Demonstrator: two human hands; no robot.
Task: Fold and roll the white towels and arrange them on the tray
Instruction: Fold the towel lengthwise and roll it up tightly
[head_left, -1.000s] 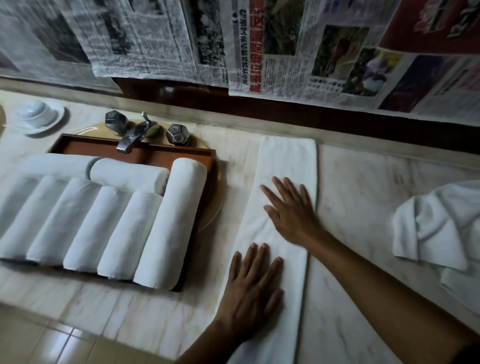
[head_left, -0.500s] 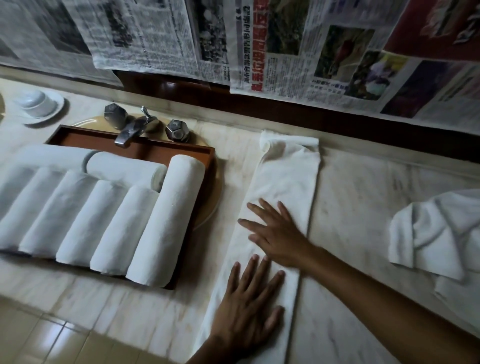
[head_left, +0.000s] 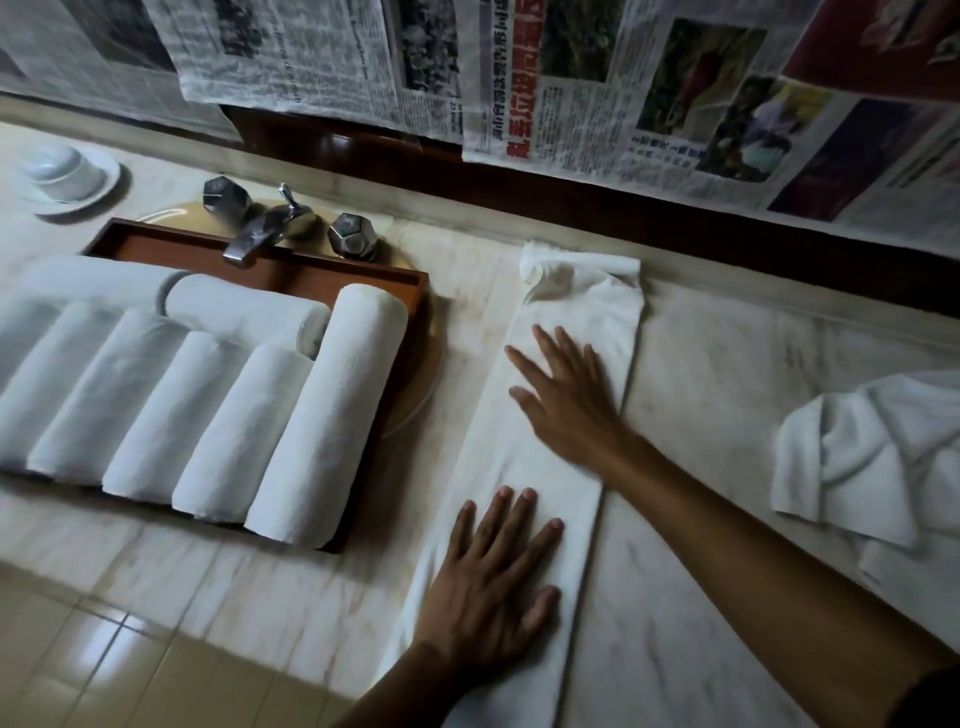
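Fingers (head_left: 550, 345) of the right hand (head_left: 566, 410) have slid back along the folded towel (head_left: 597, 312), whose far end has bunched; both hands lie flat and straight-fingered, the left hand (head_left: 488, 587) pinning the strip, likely smoothing before rolling, on the bench (head_left: 701, 364) right of the tray (head_left: 270, 270).

Bare marble counter (head_left: 727, 395) opening wide on my R, btwn folded towel strip (head_left: 524, 462) and loose towel heap (head_left: 872, 457); my right hand (head_left: 566, 400) having clear sideways room there. On L, narrower marble lane running btwn strip and tray (head_left: 291, 270). Tall rolled towel (head_left: 332, 410) on tray's R side walling off that flank for my left hand (head_left: 493, 587). Far end closing in: dark wall panel (head_left: 623, 213), newspaper (head_left: 571, 104) hanging over it. Faucet (head_left: 260, 228) w/ knobs crowding space behind tray.
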